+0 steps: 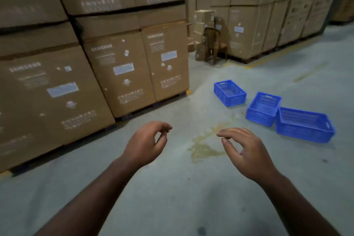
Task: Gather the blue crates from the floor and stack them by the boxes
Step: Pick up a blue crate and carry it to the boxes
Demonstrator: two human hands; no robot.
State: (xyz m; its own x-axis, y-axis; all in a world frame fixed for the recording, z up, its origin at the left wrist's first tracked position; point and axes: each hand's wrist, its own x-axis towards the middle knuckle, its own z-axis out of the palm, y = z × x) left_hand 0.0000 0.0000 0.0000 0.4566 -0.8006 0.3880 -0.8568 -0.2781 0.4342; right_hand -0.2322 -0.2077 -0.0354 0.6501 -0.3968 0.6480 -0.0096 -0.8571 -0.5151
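Plainly, from the head camera, the job is only beginning. Three blue crates are lying scattered on the grey floor (172, 188) off to the right: the far crate (229, 93) is sitting alone, the middle crate (264, 108) is tilting against the near crate (304, 124), and those two are touching. None is stacked, and nothing blue is standing by the cardboard boxes (122, 74) on the left, so all the gathering and stacking is still to do.

Both arms are reaching forward over bare floor, well short of the crates. The left hand (147, 143) is hanging loosely curled, thumb and fingertips nearly meeting, holding nothing. The right hand (247, 151) is half open with fingers bent downward, also holding nothing.

A yellowish stain (205, 145) is showing on the floor between the hands. A brown chair (212, 44) is standing in the gap between box stacks, with what may be a parcel beside it; blur makes that hard to tell. Box labels are smeared beyond reading, apart from a brand name. Any crates outside the right edge are not showing.
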